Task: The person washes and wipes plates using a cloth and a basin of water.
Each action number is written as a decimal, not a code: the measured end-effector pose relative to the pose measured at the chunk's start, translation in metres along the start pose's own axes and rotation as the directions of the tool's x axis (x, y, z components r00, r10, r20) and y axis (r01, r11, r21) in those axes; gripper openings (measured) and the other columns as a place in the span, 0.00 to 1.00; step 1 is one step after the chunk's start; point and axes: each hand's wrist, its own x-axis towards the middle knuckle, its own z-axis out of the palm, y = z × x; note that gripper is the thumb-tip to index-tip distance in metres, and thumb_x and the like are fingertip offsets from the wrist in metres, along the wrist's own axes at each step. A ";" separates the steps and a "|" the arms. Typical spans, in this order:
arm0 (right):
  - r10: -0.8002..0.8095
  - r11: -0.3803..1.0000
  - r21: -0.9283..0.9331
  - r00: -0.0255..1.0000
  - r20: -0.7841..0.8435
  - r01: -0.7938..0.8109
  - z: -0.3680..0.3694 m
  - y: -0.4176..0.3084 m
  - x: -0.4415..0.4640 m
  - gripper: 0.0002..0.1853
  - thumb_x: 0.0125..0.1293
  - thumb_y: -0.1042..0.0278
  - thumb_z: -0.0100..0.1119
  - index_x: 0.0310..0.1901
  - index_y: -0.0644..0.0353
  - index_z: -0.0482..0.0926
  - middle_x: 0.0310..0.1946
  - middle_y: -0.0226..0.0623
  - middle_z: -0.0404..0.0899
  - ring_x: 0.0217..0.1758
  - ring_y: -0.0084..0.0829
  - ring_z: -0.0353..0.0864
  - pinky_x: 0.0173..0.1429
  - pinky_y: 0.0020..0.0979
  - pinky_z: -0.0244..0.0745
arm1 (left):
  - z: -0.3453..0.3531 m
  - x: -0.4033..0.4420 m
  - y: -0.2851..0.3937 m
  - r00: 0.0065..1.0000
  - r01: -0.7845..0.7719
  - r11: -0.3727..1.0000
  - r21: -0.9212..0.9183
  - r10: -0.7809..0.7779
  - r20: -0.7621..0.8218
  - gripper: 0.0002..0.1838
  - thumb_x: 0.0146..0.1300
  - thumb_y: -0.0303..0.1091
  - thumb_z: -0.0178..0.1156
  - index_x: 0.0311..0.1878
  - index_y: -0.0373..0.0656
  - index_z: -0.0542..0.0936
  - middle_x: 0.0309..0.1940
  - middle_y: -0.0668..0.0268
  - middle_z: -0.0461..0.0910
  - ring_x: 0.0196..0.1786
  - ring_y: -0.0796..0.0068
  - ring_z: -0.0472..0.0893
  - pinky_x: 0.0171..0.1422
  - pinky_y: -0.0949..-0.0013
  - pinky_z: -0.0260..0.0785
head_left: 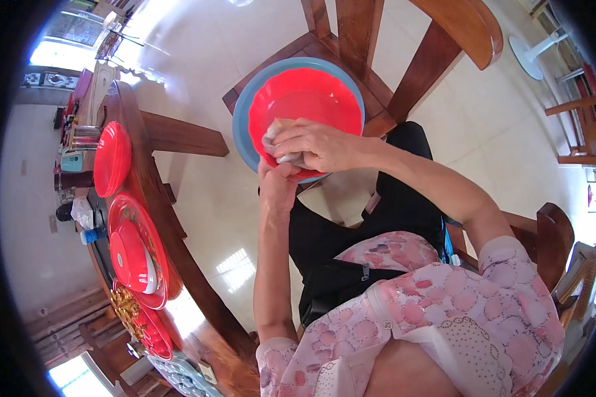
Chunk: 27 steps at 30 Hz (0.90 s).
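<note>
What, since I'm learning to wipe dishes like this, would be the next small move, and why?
Probably slide the cloth across the red dish towards its far side: the right hand has it at the near edge, the left hand steadies the rim there, and a pale speck shows farther over, though I can't tell dirt from glare.

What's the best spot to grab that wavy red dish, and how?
I'd pinch the red dish by its near rim, from the person's side, where the left hand is: the wavy edge looks thin and flares outward, leaving the inside open.
</note>
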 end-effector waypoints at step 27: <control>-0.059 0.810 -0.578 0.994 0.089 0.100 -0.033 -0.005 0.054 0.15 0.47 0.64 0.65 0.38 0.51 0.75 0.38 0.35 0.75 0.42 0.37 0.76 0.44 0.40 0.72 | 0.005 -0.003 0.035 0.985 -0.142 0.798 0.586 0.170 0.007 0.31 0.46 0.15 0.40 0.59 0.36 0.68 0.43 0.62 0.76 0.45 0.73 0.75 0.46 0.74 0.68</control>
